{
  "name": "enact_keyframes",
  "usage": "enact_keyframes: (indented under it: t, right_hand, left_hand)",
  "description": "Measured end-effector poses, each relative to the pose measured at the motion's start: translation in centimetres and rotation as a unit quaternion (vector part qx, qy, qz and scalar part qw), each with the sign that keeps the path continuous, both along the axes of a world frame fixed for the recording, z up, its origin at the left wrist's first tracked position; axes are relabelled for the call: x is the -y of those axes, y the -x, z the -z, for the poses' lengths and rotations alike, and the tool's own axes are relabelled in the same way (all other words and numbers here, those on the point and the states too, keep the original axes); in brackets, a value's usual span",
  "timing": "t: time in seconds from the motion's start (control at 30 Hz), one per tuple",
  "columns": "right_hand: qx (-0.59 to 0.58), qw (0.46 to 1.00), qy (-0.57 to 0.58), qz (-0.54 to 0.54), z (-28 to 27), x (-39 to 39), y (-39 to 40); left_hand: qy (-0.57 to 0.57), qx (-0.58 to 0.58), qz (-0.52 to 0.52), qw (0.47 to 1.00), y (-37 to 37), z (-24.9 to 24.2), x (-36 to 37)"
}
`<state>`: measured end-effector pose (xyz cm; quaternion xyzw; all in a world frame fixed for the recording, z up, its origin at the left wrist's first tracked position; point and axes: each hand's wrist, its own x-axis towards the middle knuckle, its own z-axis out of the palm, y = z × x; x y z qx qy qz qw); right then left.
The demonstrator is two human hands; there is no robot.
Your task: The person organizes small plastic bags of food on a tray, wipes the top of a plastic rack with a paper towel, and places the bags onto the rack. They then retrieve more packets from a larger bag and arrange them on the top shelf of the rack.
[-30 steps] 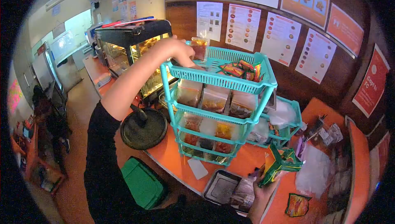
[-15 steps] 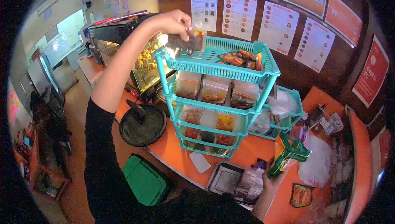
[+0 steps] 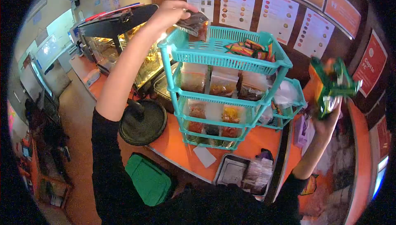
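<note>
My left hand (image 3: 171, 13) is closed on a clear plastic packet with dark contents (image 3: 197, 23), held over the left end of the top tier of a teal shelf rack (image 3: 231, 63). Raised at the right, my right hand (image 3: 327, 122) grips a green and orange packet (image 3: 330, 85), blurred by motion. Several small colourful packets (image 3: 249, 49) lie in the rack's top tier at its right end. In the tiers below stand clear bags of food (image 3: 224, 84), some reddish, some yellow.
A black round pan-like object (image 3: 143, 124) sits left of the rack. A metal tray (image 3: 231, 169) holding plastic bags (image 3: 258, 173) lies in front, with a green lidded bin (image 3: 148, 179) below. A glass display case (image 3: 142, 55) stands behind left; another teal basket (image 3: 288, 119) is at right.
My right hand has lifted the green packet up and rightward from near the counter. My left hand still holds the dark packet over the top tier, slightly higher in view.
</note>
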<state>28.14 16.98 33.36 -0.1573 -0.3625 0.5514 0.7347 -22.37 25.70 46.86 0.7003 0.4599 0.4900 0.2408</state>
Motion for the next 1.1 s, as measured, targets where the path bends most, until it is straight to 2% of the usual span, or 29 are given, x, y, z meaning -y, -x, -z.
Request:
enact_keyframes:
  t: [0.03,0.07,0.1,0.13,0.17,0.23,0.33,0.43,0.47,0.53,0.57,0.6,0.63,0.7,0.77,0.8,0.83,0.9,0.93,0.97,1.03,1.07,1.1]
  right_hand:
    - [0.029,0.999,-0.037,-0.017,-4.3,0.5,3.5]
    - [0.037,0.999,-0.028,-0.021,-7.0,-1.0,4.4]
    - [0.086,0.996,-0.017,0.025,-9.7,-2.0,7.0]
    - [0.160,0.987,-0.024,-0.022,-11.5,-3.4,8.1]
    - [0.234,0.969,-0.031,-0.068,-13.1,-4.8,8.9]
    - [0.328,0.942,0.015,-0.064,-15.0,-7.4,11.1]
    - [0.465,0.879,0.064,-0.086,-16.2,-9.5,14.1]
    - [0.631,0.773,0.017,0.058,-16.6,-11.8,16.0]
    - [0.632,0.772,0.016,0.061,-16.7,-12.3,16.0]
    - [0.778,0.613,-0.103,0.095,-17.1,-11.5,17.7]
    - [0.777,0.614,-0.102,0.097,-17.2,-12.2,17.9]
    - [0.801,0.567,-0.139,0.129,-17.3,-13.7,18.2]
    - [0.822,0.519,-0.175,0.159,-17.6,-14.3,18.7]
    - [0.817,0.514,-0.192,0.177,-18.1,-14.6,18.5]
    - [0.809,0.460,-0.254,0.263,-18.7,-14.6,18.7]
    - [0.785,0.431,-0.327,0.303,-18.5,-15.2,18.2]
    - [0.786,0.430,-0.328,0.299,-18.7,-15.4,18.0]
    - [0.776,0.429,-0.349,0.303,-19.1,-15.6,17.7]
    - [0.797,0.414,-0.334,0.287,-19.2,-15.8,17.7]
    - [0.796,0.414,-0.335,0.288,-19.3,-16.0,17.6]
    - [0.737,0.470,-0.356,0.329,-19.8,-15.4,17.5]
    - [0.737,0.470,-0.356,0.329,-20.2,-15.1,17.4]
    - [0.732,0.481,-0.333,0.348,-20.6,-14.7,17.2]
  left_hand:
    - [0.004,-0.001,0.007,1.000,-0.6,0.6,-0.1]
    - [-0.007,-0.095,-0.009,0.995,-1.0,0.9,-0.4]
    - [-0.020,-0.189,-0.026,0.981,-1.3,1.1,-0.7]
    - [-0.024,-0.212,-0.002,0.977,-1.1,1.5,-1.2]
    - [-0.027,-0.214,0.003,0.976,-1.3,1.5,-1.0]
    - [-0.015,-0.328,-0.090,0.940,-1.8,1.5,-0.4]
    - [-0.068,-0.371,-0.094,0.921,-1.5,2.3,-1.2]
    - [-0.065,-0.378,-0.088,0.919,-2.4,1.2,1.1]
    - [-0.055,-0.371,-0.090,0.923,-2.4,1.2,0.9]
    - [-0.046,-0.365,-0.089,0.926,-2.6,1.2,0.8]
    - [-0.076,-0.354,-0.130,0.923,-2.6,1.5,0.9]
    - [-0.104,-0.341,-0.171,0.918,-2.5,1.6,1.0]
    - [-0.105,-0.342,-0.170,0.918,-2.3,1.6,0.9]
    - [-0.135,-0.377,-0.155,0.903,-1.9,1.5,0.6]
    - [-0.106,-0.408,-0.149,0.895,-1.6,2.0,-0.9]
    - [-0.081,-0.437,-0.145,0.884,-1.4,2.4,-1.4]
    - [-0.077,-0.436,-0.145,0.885,-2.0,2.0,-0.1]
    - [-0.096,-0.495,-0.158,0.849,-3.3,1.6,2.3]
    - [-0.182,-0.495,-0.172,0.832,-3.4,2.0,2.0]
    - [-0.182,-0.495,-0.173,0.832,-3.8,1.8,2.2]
    - [-0.067,-0.487,-0.110,0.864,-5.1,0.4,3.7]
    - [-0.070,-0.513,-0.052,0.854,-4.8,0.4,2.9]
    - [-0.070,-0.513,-0.052,0.854,-4.9,0.2,2.2]
